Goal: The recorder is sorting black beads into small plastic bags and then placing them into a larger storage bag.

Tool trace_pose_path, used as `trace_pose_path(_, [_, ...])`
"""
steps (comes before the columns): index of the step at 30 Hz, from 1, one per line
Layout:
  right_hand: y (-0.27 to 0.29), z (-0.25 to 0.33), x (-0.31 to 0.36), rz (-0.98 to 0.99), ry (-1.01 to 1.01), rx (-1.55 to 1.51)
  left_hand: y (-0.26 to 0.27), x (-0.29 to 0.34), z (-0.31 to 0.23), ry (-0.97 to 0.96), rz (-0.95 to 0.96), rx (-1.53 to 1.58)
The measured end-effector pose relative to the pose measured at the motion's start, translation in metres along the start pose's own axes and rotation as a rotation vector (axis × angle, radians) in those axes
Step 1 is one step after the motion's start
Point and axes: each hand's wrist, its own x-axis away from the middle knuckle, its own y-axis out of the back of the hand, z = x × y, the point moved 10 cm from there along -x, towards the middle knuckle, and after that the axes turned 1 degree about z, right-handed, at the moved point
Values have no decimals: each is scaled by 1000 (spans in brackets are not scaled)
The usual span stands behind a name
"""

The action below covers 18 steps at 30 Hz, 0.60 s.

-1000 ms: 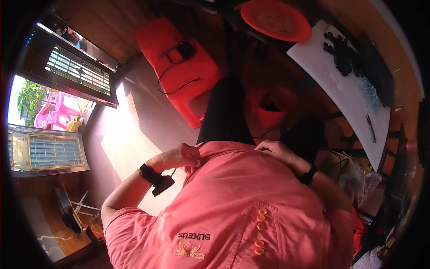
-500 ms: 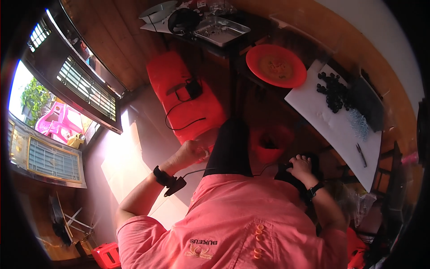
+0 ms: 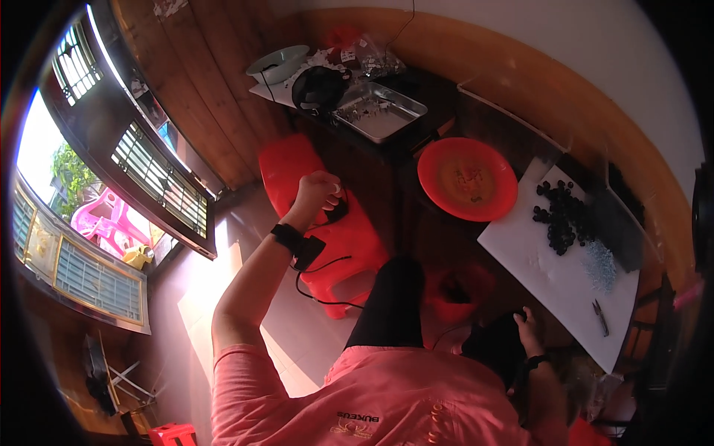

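Two hands are apart: left hand (image 3: 318, 191) closes on a small black device (image 3: 338, 210) over the red stool (image 3: 327, 223); right hand (image 3: 529, 331) touches a dark object (image 3: 494, 346), grip unclear.

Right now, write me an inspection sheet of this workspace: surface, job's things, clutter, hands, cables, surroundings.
Surface: white board on a dark table; red stool on the floor beside it.
Job's things: small black device on the stool under the left hand; dark object at the right hand, kind unclear.
Clutter: pile of small black parts, red plate, metal tray, pale bowl, small hand tool.
Hands: left hand closed over the black device; right hand resting on the dark object.
Cables: black cable running from the wrist strap across the stool.
Surroundings: barred window, sunlit floor, wood-panelled wall.
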Motion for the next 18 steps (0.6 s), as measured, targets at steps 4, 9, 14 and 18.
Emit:
trace_pose_path(4, [17, 24, 22, -43, -21, -51, 13, -25, -22, 48, -220, 72])
trace_pose_path(9, [30, 8, 28, -211, 12, 108, 28, -89, -36, -130, -356, 11])
trace_pose_path(14, [21, -7, 26, -141, -104, 56, 66, -127, -58, -340, -656, -322])
trace_pose_path(18, [21, -9, 20, -169, -18, 33, 77, -150, -38, -21, -533, 305])
